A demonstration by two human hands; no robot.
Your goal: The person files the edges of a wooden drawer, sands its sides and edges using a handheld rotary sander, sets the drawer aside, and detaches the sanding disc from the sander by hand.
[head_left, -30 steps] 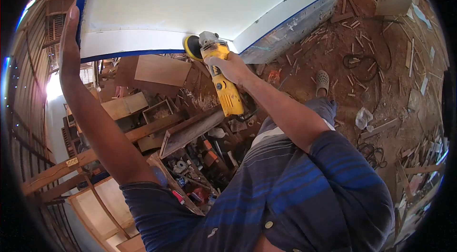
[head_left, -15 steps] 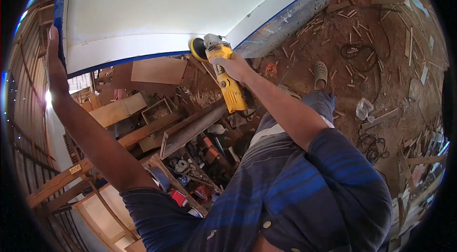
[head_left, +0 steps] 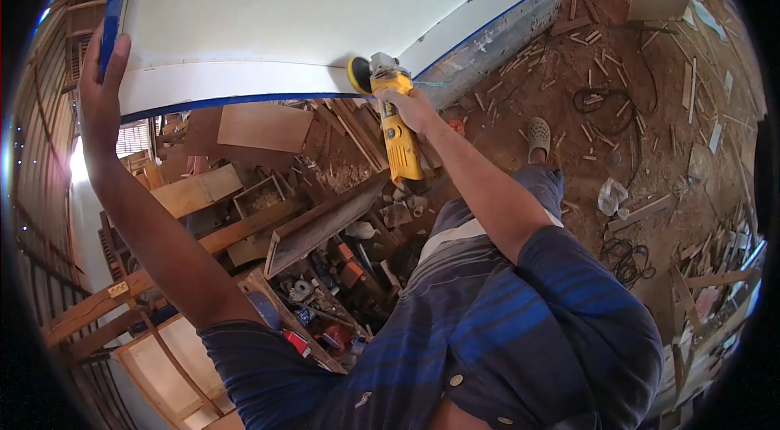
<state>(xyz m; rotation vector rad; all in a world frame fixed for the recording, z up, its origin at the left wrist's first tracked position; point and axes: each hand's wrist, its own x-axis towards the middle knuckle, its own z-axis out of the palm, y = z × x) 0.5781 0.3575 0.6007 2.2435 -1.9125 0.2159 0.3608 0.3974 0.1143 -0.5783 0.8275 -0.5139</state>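
A white panel (head_left: 268, 7) with raised sides and blue edges fills the top of the view. My left hand (head_left: 106, 76) grips its blue left edge, thumb on the near side and fingers around behind. In my right hand (head_left: 406, 107) is a yellow angle grinder (head_left: 400, 145), held by its body below the grey head. The grinder's round yellow-rimmed disc (head_left: 357, 76) meets the white inner face of the panel's lower side, near the right corner. Part of my right hand's fingers is hidden behind the tool.
Wooden boards (head_left: 264, 128) lie below the panel. A box of tools and odds (head_left: 325, 296) is at my front left. Wood offcuts and a black cable (head_left: 621, 105) lie on the dirt floor at right, near my shoe (head_left: 539, 136).
The panel appears slightly lower and further right in view. My left thumb now shows over the blue edge. The grinder in my right hand has shifted a little to the right.
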